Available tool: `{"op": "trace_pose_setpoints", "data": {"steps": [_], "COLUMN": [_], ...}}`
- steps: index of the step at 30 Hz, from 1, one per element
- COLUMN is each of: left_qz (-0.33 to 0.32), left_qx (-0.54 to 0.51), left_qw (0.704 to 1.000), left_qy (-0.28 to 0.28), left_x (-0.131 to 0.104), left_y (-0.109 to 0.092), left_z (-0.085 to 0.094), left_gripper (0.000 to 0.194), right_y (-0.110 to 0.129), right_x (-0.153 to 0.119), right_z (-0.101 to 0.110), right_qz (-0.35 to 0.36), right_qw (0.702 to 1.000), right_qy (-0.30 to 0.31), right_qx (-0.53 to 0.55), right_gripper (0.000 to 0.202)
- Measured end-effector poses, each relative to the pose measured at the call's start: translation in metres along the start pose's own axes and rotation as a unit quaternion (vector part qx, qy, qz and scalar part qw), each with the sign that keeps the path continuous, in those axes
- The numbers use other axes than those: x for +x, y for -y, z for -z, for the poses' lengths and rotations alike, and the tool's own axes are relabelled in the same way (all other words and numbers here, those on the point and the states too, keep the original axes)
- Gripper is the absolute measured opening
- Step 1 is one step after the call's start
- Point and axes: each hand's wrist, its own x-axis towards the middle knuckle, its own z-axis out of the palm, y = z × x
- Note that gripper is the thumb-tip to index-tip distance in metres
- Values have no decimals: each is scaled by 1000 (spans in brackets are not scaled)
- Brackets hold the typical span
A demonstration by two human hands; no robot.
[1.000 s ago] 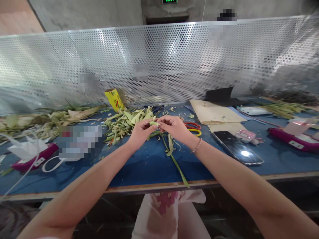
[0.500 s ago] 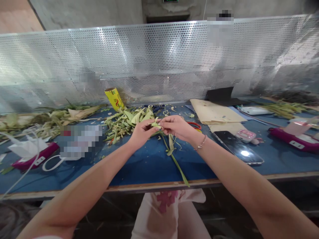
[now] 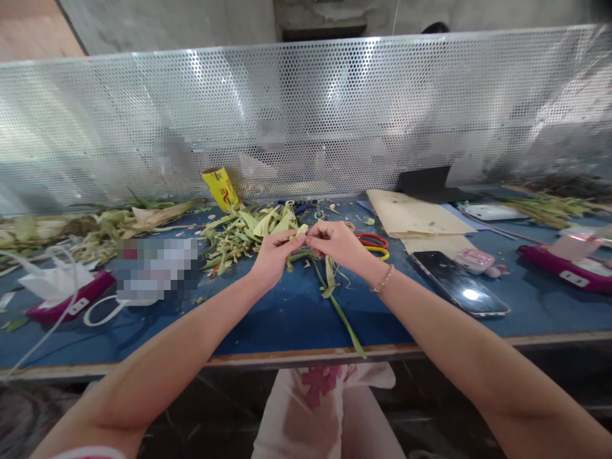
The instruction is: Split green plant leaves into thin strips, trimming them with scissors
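Strip: pale green, thin, leafy; held above the blue worktop.
Left hand: pinching the strip between thumb and fingers.
Right hand: bent, fingertips close by the strip; cannot tell whether gripping.
Stem: long, slender, green, reaching the worktop's front edge.
Pile: tangled, curling leaves, just beyond the left hand.
Loop handles: red and yellow, partly hidden behind the right hand.
Tube: yellow, leaning, near the perforated metal screen.
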Motion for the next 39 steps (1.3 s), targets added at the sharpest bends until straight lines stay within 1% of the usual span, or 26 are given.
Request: {"op": "trace_pose_setpoints", "data": {"steps": [3, 6, 8, 9, 10, 12, 15, 17, 19, 22, 25, 28, 31, 35, 39], "left_qz": [3, 5, -14, -37, -67, -137, -214, -244, -264, -281, -288, -279, -260, -219, -179], "left_qx": [1, 19, 72, 116, 169, 272, 358, 391, 414, 429, 432, 431, 426, 412, 360], "left_qw": [1000, 1000, 997, 993, 983, 953, 909, 888, 871, 858, 855, 858, 866, 884, 916], "left_qy": [-7, -5, -1, -2, -4, -5, -3, -5, -5, -8, -11, -12, -19, -11, 8], "left_x": [0, 0, 0, 0, 0, 1, 1, 1, 1, 1, 1, 1, 1, 0, 0], "left_y": [-1, -1, -2, -2, -3, -5, -5, -5, -4, -2, -1, -1, -2, -6, -8], "left_z": [0, 1, 2, 3, 3, 5, 7, 9, 9, 9, 9, 8, 8, 7, 7], "left_gripper": [17, 18, 19, 18, 16, 12, 15, 17, 16, 15, 13, 12, 17, 22, 25], "right_y": [0, 2, 4, 4, 4, 3, 0, -2, -4, -9, -14, -16, -13, -9, -7], "right_x": [-1, -4, -5, -6, -6, -5, -4, -3, -2, -1, 1, 1, -1, -3, -3], "right_z": [0, 2, 5, 7, 8, 10, 11, 10, 8, 6, 5, 5, 5, 6, 9], "right_qz": [28, 80, 120, 137, 152, 184, 237, 270, 300, 343, 387, 420, 416, 394, 391], "right_qw": [996, 982, 968, 962, 958, 954, 944, 931, 919, 902, 885, 864, 852, 850, 832], "right_qy": [-14, -21, -17, -18, -23, -40, -29, -26, -49, -89, -106, -110, -109, -70, -40], "right_qx": [-78, -167, -221, -235, -242, -234, -228, -243, -251, -245, -237, -254, -300, -342, -391], "right_gripper": [16, 15, 13, 12, 10, 7, 10, 7, 4, 5, 8, 9, 14, 15, 17]}}
